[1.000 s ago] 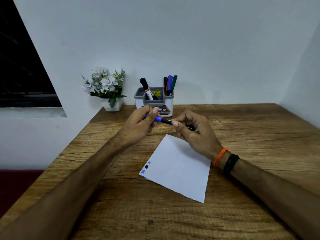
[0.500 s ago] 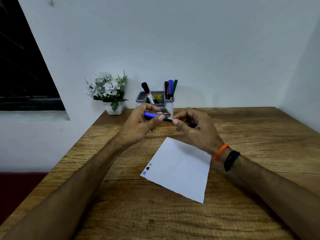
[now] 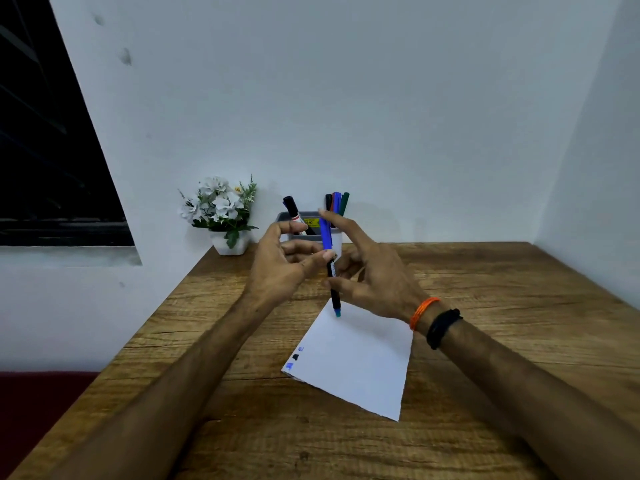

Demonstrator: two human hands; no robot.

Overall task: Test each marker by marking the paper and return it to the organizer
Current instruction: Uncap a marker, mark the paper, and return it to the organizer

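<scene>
A marker with a blue cap [image 3: 330, 265] stands nearly upright above the far corner of the white paper [image 3: 353, 362], cap up, black barrel down. My left hand [image 3: 280, 268] pinches it at the middle between thumb and fingertips. Just right of the marker is my right hand [image 3: 374, 271], fingers spread, index finger straight beside the cap, thumb touching the barrel. The paper carries small blue and black marks [image 3: 295, 357] at its left corner. The grey and white organizer [image 3: 337, 234] stands behind my hands, with a black marker [image 3: 291, 206] on its left and several coloured markers [image 3: 337, 201] on its right.
A white pot of white flowers [image 3: 225, 216] sits left of the organizer at the back of the wooden table [image 3: 502, 306]. White walls close the back and right. A dark window [image 3: 52, 150] is at the left, beyond the table's left edge.
The marker has swung from lying level between both hands to standing upright. My right hand's fingers have spread away from the barrel, and my left hand now grips it mid-barrel.
</scene>
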